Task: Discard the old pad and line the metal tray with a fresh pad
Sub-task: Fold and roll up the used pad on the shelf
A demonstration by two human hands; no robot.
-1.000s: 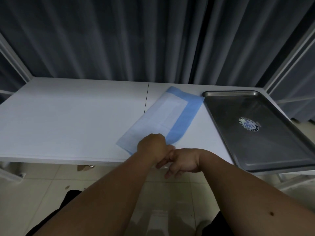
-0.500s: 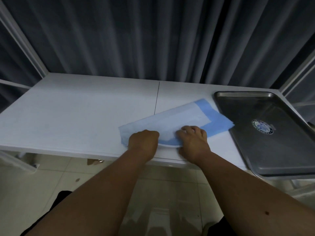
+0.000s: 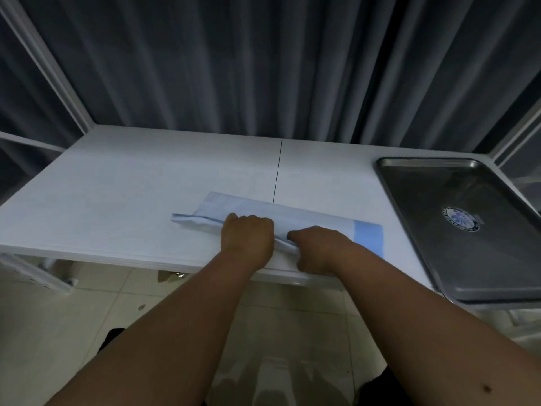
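Both hands gripped the folded pad [image 3: 295, 222] along its near edge, knuckles up and fingers curled under so the fingertips were hidden. The left hand [image 3: 247, 237] held the edge where the layers parted, and the right hand [image 3: 320, 249] pinched the same edge just beside it, the two nearly touching. From that grip the pad stretched away to both sides as a long narrow strip, its long axis running roughly along the front edge of the white table [image 3: 146, 183], tilted slightly so the left end sat farther back than the right. Left of the left hand, a loose layer stuck out in a thin point. Right of the right hand, the strip ended in a darker blue band that faced the metal tray [image 3: 409, 206]. The tray lay flat, well apart from the pad, bare inside except for a round sticker [image 3: 460, 218], with its near end overhanging the table edge. Dark curtains [image 3: 263, 63] hung beyond the table.
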